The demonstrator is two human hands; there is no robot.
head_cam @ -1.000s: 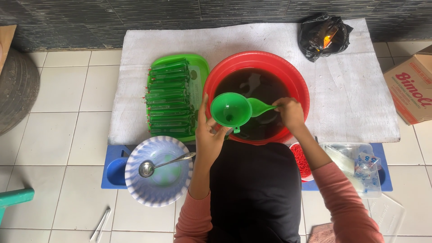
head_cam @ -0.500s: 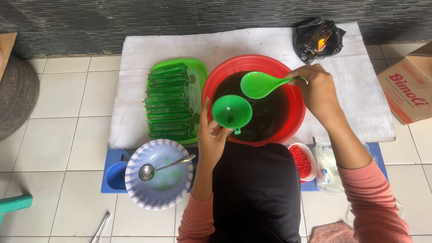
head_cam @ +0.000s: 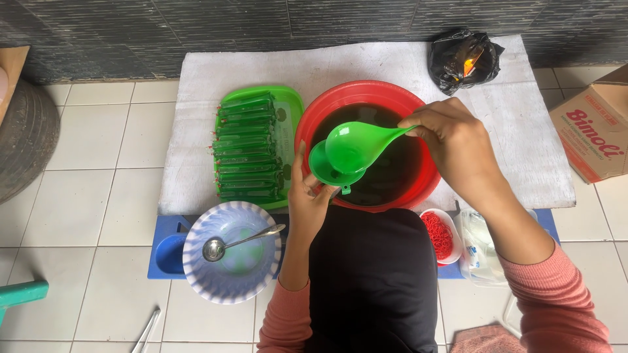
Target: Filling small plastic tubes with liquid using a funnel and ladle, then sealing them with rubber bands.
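At the far left a dark round tyre (head_cam: 23, 147) leans at the edge of the tiled floor (head_cam: 98, 189), and a teal object (head_cam: 19, 294) pokes in lower down. Next comes a frilled pale blue bowl (head_cam: 196, 274) holding a metal spoon (head_cam: 239, 240), resting on a blue tray (head_cam: 167, 252). Above it, on a white cloth (head_cam: 196, 91) spread over the floor, sits a green tray (head_cam: 288, 104) stacked with long sealed packets of dark green liquid (head_cam: 245, 147). Just right of that tray the left hand (head_cam: 311, 196) is closed around a green funnel (head_cam: 324, 171), gripping it from below with the thumb up along its rim, over the near edge of a red basin (head_cam: 366, 91) filled with dark liquid (head_cam: 399, 173). Directly above the funnel, touching or just over its mouth, hangs the bowl of a green ladle (head_cam: 353, 147); whether liquid is running out of it cannot be told. The ladle's handle runs up and right to the right hand (head_cam: 451, 134), whose fingers are curled tight about its end, over the basin's right side. Below the basin the person's dark lap (head_cam: 373, 274) fills the middle. Right of it stand a small white dish of red rubber bands (head_cam: 441, 235) and clear plastic bags (head_cam: 481, 245). Further back on the cloth lies a crumpled black bag (head_cam: 461, 59), and at the far right a cardboard box (head_cam: 592, 127).
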